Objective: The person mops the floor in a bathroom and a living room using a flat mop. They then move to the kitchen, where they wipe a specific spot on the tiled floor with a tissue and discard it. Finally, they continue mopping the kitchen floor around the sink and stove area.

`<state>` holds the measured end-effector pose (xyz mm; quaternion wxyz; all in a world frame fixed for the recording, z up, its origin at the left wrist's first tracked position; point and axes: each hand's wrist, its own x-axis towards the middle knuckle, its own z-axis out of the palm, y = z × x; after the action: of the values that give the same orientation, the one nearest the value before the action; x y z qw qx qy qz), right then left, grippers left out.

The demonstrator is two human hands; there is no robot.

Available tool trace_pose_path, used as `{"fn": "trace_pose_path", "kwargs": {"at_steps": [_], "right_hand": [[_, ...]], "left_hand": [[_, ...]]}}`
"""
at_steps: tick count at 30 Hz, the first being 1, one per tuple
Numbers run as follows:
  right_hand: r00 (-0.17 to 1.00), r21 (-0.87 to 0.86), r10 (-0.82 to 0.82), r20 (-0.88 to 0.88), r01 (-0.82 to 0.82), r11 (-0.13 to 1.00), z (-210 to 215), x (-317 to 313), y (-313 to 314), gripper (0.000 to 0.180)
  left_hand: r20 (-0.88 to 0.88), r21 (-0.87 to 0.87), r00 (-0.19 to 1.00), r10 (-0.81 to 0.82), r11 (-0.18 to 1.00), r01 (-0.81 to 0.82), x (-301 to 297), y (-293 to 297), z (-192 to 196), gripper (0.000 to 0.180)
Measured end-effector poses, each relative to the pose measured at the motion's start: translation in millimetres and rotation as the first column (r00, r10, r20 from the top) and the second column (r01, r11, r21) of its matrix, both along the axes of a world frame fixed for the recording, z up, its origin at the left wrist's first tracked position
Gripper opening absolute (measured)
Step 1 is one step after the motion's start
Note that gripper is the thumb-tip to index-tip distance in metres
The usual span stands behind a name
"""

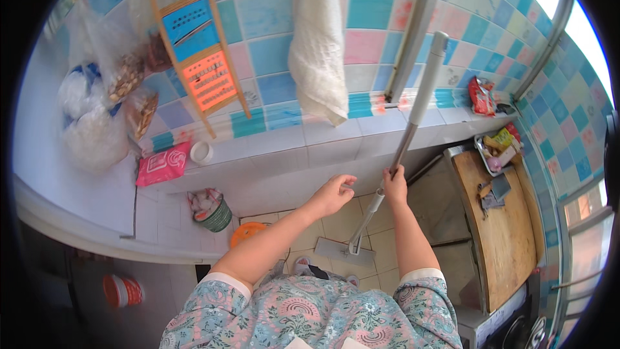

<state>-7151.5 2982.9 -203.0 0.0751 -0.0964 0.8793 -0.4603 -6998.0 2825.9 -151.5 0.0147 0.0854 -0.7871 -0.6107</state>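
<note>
A flat mop with a long white and grey handle (pixel 423 90) stands tilted, its top leaning away to the right. The flat grey mop head (pixel 329 248) rests on the tiled floor in front of my feet. My right hand (pixel 395 186) is wrapped round the lower-middle part of the handle. To the left of the handle, my left hand (pixel 332 195) hangs in the air with loosely bent fingers, apart from the mop and holding nothing.
A green waste basket (pixel 218 215) and an orange round thing (pixel 248 234) stand on the floor at left. A wooden-topped cabinet (pixel 500 232) is at right. Along the tiled wall runs a ledge with a pink packet (pixel 163 164); a white towel (pixel 318 45) and graters (pixel 200 48) hang above.
</note>
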Motion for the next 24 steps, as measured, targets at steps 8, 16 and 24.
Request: {"fn": "trace_pose_path", "kwargs": {"at_steps": [8,16,24], "right_hand": [[0.956,-0.166,0.241,-0.167,-0.268,0.949,-97.3,-76.8,19.1,0.078],[0.954,-0.408,0.299,-0.004,-0.275,0.871,-108.0,-117.9,41.7,0.071],[0.998,0.027,-0.03,-0.052,0.031,0.999,-76.7,-114.7,20.6,0.033]], "left_hand": [[0.065,0.082,0.882,0.466,0.879,-0.47,106.2,-62.4,-29.9,0.028],[-0.033,0.19,0.648,0.761,0.641,-0.743,169.8,-132.7,1.2,0.022],[0.021,0.148,0.602,0.798,0.593,-0.792,181.0,-149.7,-18.6,0.02]]}}
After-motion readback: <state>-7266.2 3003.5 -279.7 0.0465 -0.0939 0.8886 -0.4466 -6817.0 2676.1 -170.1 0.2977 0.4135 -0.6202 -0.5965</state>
